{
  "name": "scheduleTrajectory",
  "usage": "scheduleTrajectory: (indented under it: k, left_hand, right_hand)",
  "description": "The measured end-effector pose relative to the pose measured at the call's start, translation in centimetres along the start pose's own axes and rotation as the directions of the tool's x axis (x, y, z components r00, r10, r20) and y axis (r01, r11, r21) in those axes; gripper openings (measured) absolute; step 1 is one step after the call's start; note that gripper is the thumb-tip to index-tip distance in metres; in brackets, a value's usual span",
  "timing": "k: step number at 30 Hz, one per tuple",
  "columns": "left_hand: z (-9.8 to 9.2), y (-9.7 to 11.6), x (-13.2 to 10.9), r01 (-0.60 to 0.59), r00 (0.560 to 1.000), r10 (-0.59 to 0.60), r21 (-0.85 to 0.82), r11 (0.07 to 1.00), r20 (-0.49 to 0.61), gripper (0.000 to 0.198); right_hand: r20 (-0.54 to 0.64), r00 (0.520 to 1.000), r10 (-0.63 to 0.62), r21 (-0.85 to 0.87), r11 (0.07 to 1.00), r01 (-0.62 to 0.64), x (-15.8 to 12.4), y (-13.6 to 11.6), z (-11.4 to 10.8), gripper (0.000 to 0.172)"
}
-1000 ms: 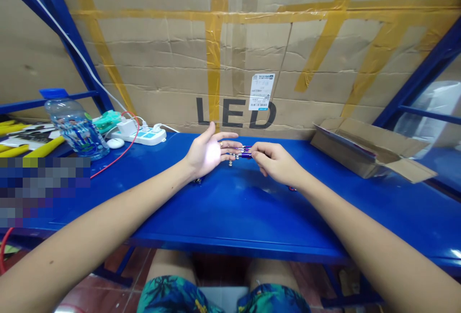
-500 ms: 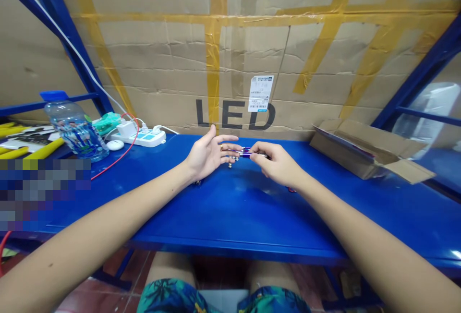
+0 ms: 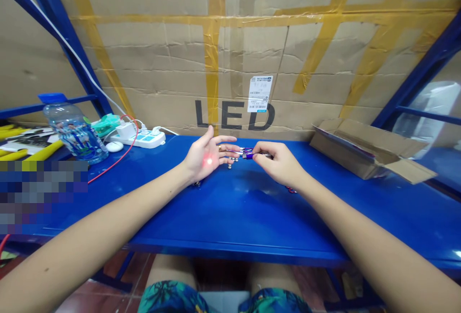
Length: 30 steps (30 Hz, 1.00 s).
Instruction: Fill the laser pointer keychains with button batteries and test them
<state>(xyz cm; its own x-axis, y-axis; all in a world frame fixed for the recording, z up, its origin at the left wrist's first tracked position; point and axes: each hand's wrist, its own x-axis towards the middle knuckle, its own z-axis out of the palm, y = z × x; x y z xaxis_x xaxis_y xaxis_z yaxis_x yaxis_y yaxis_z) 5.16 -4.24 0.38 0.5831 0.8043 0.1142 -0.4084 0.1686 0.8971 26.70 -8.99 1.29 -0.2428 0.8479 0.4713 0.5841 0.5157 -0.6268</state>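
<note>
My right hand (image 3: 279, 162) pinches a small purple and silver torch (image 3: 249, 153) above the blue table (image 3: 230, 207), its tip pointing left. My left hand (image 3: 208, 157) is held open, palm turned toward the torch, fingers stretched out near the tip. A red spot of light glows on the left palm. A ring shows on one left finger. A few small metal parts lie on the table just under the fingers, too small to name.
A taped cardboard wall marked LED (image 3: 236, 114) stands behind. An open cardboard box (image 3: 367, 152) lies at the right. At the left are a water bottle (image 3: 74, 133), a white power strip (image 3: 139, 136) with a red cable, and yellow items.
A second ago the left palm was lit white, half a second ago unlit; now a red spot shows on it. Both hands have barely moved.
</note>
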Motion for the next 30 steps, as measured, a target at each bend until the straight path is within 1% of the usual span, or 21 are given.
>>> scheduleTrajectory:
  k: [10,15,22,24,26,27,28,30]
  left_hand:
    - [-0.3,0.4,0.1,-0.011,1.0,0.01,0.029,1.0,0.026,0.069]
    - [-0.5,0.7,0.0,-0.019,1.0,0.019,0.024,1.0,0.017,0.067]
    - [-0.4,0.7,-0.1,-0.017,0.999,0.016,0.027,0.999,0.034,0.068]
    - [-0.9,0.8,0.2,-0.056,0.998,0.054,0.097,0.994,0.023,0.066]
    - [-1.7,1.1,0.7,-0.131,0.989,0.143,0.235,0.963,-0.031,0.06]
    - [-2.3,1.2,1.0,-0.173,0.974,0.21,0.326,0.929,-0.081,0.054]
    - [-2.8,1.4,1.3,-0.191,0.954,0.267,0.409,0.892,-0.137,0.046]
    - [-4.0,1.8,1.9,-0.191,0.902,0.36,0.528,0.828,-0.238,0.032]
  right_hand:
    - [0.02,1.0,-0.017,-0.022,1.0,0.017,0.0,0.3,-0.1,0.013]
    - [0.027,1.0,-0.001,-0.004,1.0,0.001,0.1,0.4,-0.1,0.014]
    - [0.037,0.999,-0.018,0.017,1.0,0.018,-0.2,0.0,0.1,0.017]
    - [0.031,0.999,-0.013,0.01,1.0,0.013,0.2,0.4,-0.1,0.02]
    - [0.024,1.0,-0.003,-0.029,1.0,0.004,1.2,1.4,-0.5,0.024]
    - [0.02,1.0,0.003,-0.07,0.998,-0.002,2.0,2.2,-0.7,0.024]
    - [0.016,1.0,0.005,-0.121,0.993,-0.003,3.0,3.1,-0.9,0.024]
    - [0.013,1.0,0.012,-0.245,0.969,-0.008,5.2,5.2,-1.1,0.024]
